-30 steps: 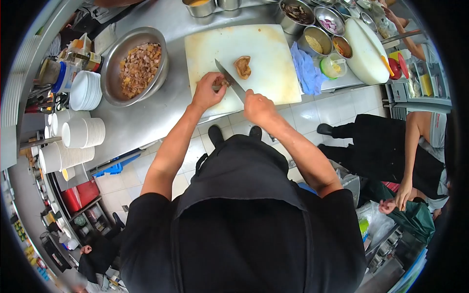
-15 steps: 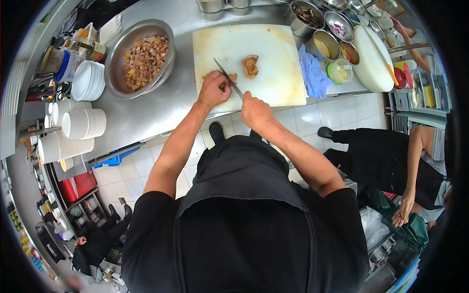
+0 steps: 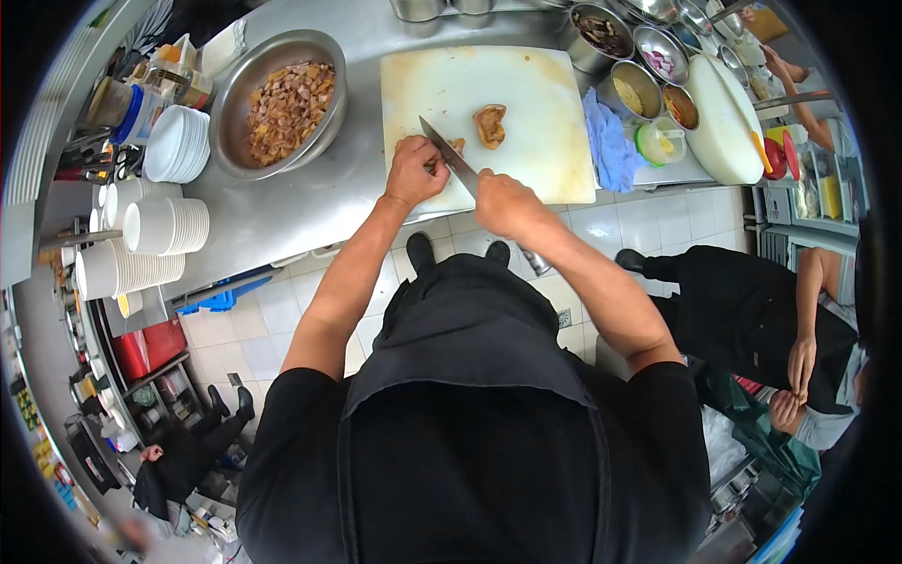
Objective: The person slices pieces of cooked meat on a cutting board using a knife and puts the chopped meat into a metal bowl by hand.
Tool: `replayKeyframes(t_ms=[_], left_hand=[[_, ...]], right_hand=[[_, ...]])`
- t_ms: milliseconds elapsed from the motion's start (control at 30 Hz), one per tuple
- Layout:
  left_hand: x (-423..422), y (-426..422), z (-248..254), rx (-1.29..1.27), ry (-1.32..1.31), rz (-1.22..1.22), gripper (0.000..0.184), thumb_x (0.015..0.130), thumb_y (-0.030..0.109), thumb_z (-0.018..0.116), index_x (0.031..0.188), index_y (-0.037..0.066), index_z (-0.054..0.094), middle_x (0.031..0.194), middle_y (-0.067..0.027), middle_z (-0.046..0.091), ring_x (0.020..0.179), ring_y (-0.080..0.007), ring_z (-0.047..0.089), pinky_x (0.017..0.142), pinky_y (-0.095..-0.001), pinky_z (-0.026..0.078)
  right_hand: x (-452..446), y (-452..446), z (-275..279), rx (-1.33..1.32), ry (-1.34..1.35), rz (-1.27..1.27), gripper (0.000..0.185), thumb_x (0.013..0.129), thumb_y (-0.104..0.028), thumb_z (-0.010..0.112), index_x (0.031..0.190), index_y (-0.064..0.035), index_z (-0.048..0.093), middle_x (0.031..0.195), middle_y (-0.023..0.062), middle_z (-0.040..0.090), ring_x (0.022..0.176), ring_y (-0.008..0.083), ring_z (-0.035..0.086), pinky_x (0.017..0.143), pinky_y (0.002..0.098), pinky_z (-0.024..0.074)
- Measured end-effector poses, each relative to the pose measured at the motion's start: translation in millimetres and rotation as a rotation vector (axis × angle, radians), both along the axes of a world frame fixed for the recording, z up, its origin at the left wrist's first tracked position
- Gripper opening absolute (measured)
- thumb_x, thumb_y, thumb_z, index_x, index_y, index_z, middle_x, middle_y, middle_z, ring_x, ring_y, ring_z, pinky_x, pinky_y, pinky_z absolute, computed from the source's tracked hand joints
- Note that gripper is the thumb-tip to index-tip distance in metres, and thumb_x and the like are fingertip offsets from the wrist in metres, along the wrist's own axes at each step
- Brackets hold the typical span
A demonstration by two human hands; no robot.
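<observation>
My right hand (image 3: 505,201) is closed round the handle of a knife (image 3: 453,160), whose blade points up and left over the white cutting board (image 3: 545,174). Beside the blade, at the board's near left edge, my left hand (image 3: 415,172) has its fingers curled on a small piece of food, mostly hidden under them. Cut bits (image 3: 458,145) show just beyond the blade. A brown piece of food (image 3: 489,126) lies apart near the middle of the board.
Left of the board is a steel bowl (image 3: 329,122) of chopped brown pieces, with stacked white bowls (image 3: 169,226) further left. A blue cloth (image 3: 611,141) and steel containers (image 3: 639,89) are at the right. A co-worker (image 3: 752,320) stands at the right; another person (image 3: 178,461) is lower left.
The view has shifted, so the board and bowl appear further right. The knife blade has moved slightly beside my left hand. The co-worker's hands at the right have shifted.
</observation>
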State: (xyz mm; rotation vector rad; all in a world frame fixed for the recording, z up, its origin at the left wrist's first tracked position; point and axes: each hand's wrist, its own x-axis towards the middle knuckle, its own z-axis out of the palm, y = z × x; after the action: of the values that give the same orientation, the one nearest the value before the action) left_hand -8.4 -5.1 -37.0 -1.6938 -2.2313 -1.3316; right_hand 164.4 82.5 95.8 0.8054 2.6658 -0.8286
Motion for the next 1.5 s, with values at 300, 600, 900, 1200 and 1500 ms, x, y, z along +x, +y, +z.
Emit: replayKeyframes(t_ms=[300,600,900,1200,1500], left_hand=[[0.0,-37.0,29.4,0.030,-0.034,-0.019,0.032,0.067,0.007,0.074,0.096,0.003,0.061,0.098,-0.0119,0.059,0.090,-0.0289,0.058,0.080,-0.0391,0.048],[6.3,-34.3,31.5,-0.022,-0.047,-0.029,0.033,0.068,0.009,0.072,0.097,0.001,0.060,0.099,-0.0136,0.057,0.094,-0.0315,0.056,0.082,-0.0391,0.048],[1.8,-19.9,15.0,-0.051,-0.017,-0.035,0.012,0.067,0.004,0.068,0.077,0.002,0.062,0.079,-0.0115,0.058,0.079,-0.0291,0.059,0.072,-0.0379,0.050],[8.5,-26.6,24.6,0.075,-0.111,0.027,0.023,0.067,0.004,0.066,0.089,0.004,0.060,0.083,-0.0116,0.058,0.083,-0.0325,0.058,0.080,-0.0393,0.049],[5.6,-33.3,12.6,0.049,0.014,-0.004,0.014,0.066,0.001,0.067,0.078,0.003,0.060,0.081,-0.0117,0.058,0.081,-0.0318,0.058,0.076,-0.0390,0.049]], right_hand=[[6.5,7.2,-37.1,0.002,0.094,-0.093,0.020,0.087,-0.008,0.053,0.099,0.0083,0.055,0.085,0.0317,0.067,0.084,0.0461,0.068,0.077,0.0526,0.0539],[10.4,-2.6,19.1,0.047,0.062,-0.042,0.019,0.088,-0.006,0.050,0.098,0.0081,0.056,0.085,0.0303,0.067,0.083,0.0451,0.068,0.074,0.0519,0.0543],[-1.6,5.5,8.6,0.055,-0.008,0.173,0.020,0.085,-0.004,0.051,0.099,0.0085,0.057,0.088,0.0282,0.068,0.086,0.0432,0.069,0.074,0.0485,0.0556],[-5.6,0.0,-14.6,0.108,0.025,0.056,0.020,0.085,-0.004,0.051,0.100,0.0077,0.056,0.086,0.0290,0.068,0.083,0.0424,0.069,0.074,0.0489,0.0556],[-11.7,0.2,25.6,-0.009,-0.083,0.181,0.022,0.086,-0.005,0.051,0.102,0.0088,0.057,0.094,0.0296,0.068,0.089,0.0428,0.068,0.080,0.0481,0.0543]])
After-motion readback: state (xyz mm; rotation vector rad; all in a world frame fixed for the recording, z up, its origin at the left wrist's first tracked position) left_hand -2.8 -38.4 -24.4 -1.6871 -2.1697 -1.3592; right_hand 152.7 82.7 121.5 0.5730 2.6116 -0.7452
